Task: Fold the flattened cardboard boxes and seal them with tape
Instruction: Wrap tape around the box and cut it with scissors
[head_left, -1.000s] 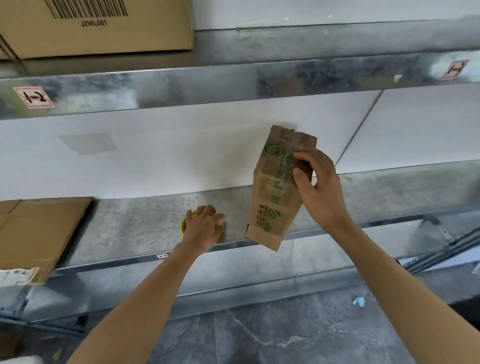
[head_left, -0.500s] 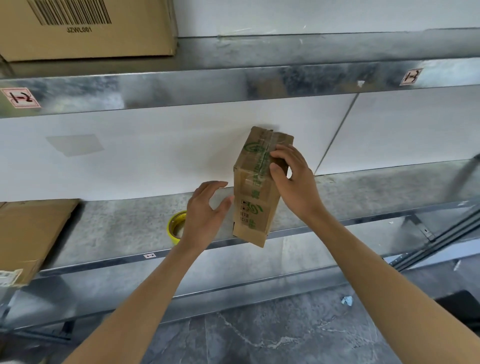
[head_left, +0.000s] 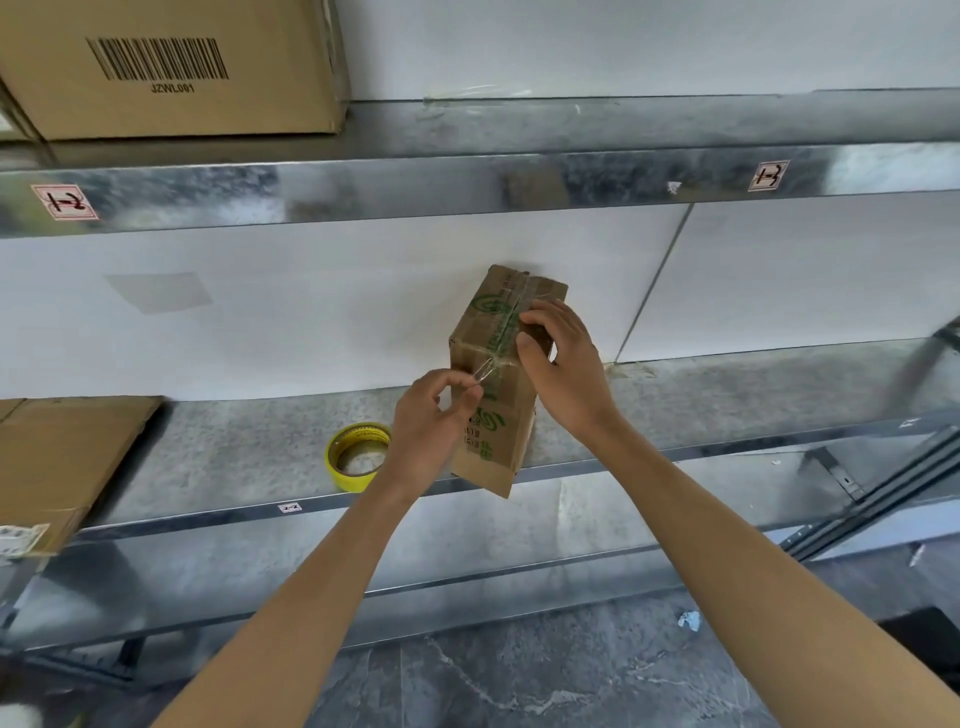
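Left hand (head_left: 434, 421): thumb and forefinger pinched a loose tail of clear tape (head_left: 485, 370) at the left edge of the small box (head_left: 493, 436), centre frame. Right hand (head_left: 563, 364) gripped the box's upper end, thumb on the taped seam, fingers curled behind. The box was tilted, its lower corner overhanging the shelf lip (head_left: 675, 460).

Judged step: finishing this box's seal. The next move probably calls for pressing the tail flat or tearing it free, with the right hand bracing.

Yellow tape roll (head_left: 358, 457) lay just left of the box, flattened cardboard (head_left: 62, 457) at far left. Bare shelf lay right of the box. The upper shelf beam (head_left: 467, 187) would limit lifting.
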